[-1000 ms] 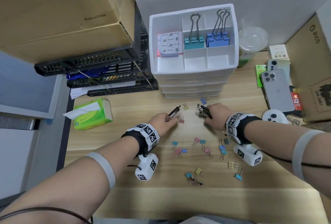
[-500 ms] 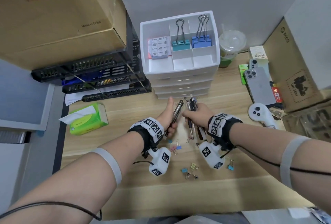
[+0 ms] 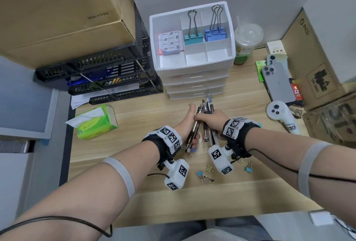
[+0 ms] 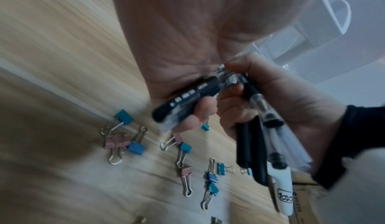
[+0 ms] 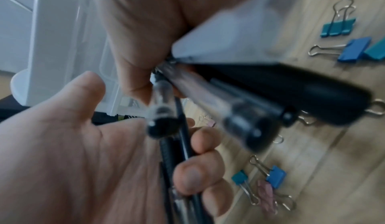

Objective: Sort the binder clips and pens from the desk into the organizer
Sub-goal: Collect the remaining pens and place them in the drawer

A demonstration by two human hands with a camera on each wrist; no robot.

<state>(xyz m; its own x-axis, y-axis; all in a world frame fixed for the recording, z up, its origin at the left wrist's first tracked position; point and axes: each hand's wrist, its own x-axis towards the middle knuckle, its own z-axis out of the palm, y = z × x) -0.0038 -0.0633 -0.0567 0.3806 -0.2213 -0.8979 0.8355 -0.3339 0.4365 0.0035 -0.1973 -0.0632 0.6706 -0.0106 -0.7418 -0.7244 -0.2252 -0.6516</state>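
My left hand (image 3: 192, 125) grips one black pen (image 3: 193, 132) a little above the desk, its fingers (image 4: 203, 110) curled round the barrel. Touching it on the right, my right hand (image 3: 209, 120) holds a bundle of several pens (image 3: 207, 109), tips pointing at the organizer (image 3: 194, 79). That white drawer unit stands just beyond; its top tray holds a large teal clip (image 3: 192, 37), a large blue clip (image 3: 214, 33) and sticky notes (image 3: 169, 43). Small coloured binder clips (image 3: 205, 175) lie scattered on the wood below my hands, with more binder clips (image 4: 125, 142) showing in the left wrist view.
Black stacked paper trays (image 3: 107, 79) under a big cardboard box stand at the left, with a green tissue pack (image 3: 96, 123) in front. At the right lie a plastic cup (image 3: 247, 42), phones (image 3: 277, 83), a white controller (image 3: 283, 117) and more cardboard boxes.
Both hands have lifted off the desk with their pens and come together. The left hand's pen now stands upright against the right hand's bundle. The head camera has tilted.
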